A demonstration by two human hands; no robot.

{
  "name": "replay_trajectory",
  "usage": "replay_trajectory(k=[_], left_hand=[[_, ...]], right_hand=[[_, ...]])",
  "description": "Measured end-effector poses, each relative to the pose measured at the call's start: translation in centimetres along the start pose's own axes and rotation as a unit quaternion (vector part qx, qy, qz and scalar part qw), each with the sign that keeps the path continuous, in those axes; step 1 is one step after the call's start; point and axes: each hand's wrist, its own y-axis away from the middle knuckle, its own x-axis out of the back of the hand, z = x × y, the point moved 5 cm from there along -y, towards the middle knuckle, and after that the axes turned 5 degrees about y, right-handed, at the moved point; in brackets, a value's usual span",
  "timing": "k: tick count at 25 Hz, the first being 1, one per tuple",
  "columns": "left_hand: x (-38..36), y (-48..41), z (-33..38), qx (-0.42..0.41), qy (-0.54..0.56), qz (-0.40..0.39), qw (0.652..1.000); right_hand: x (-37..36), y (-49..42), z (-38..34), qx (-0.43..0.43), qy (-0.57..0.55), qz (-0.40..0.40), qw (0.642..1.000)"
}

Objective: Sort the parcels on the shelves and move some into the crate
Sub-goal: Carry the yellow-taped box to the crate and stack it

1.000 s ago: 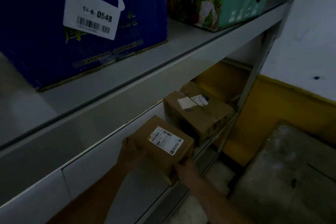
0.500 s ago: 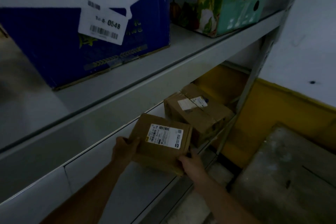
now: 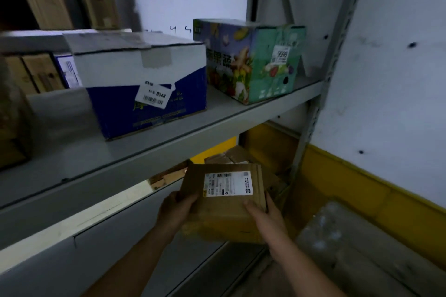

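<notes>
I grip the parcel (image 3: 224, 200), lower centre.
Left hand (image 3: 177, 210) and right hand (image 3: 264, 214) fingers curl round its ends; yellow crate (image 3: 362, 188) lies rightward.

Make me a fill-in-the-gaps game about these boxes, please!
The left hand and right hand grip a small parcel coloured ____.
The blue and white box has a sticker ending in the digits ____.
The colourful box stands on that box's ____ side.
Missing words: brown; 0548; right.
</notes>
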Motion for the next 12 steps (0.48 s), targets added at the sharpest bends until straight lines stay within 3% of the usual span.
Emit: replay_trajectory(k=[5, 12], left_hand=[[-2.6, 4.3, 2.7, 0.012, 0.093, -0.047, 0.995], [-5.5, 9.0, 6.1, -0.011, 0.093, -0.161, 0.983]], right_hand=[[5.9, 2.9, -0.7, 0.017, -0.003, 0.006, 1.000], [11.8, 5.1, -2.2, 0.036, -0.015, 0.008, 0.999]])
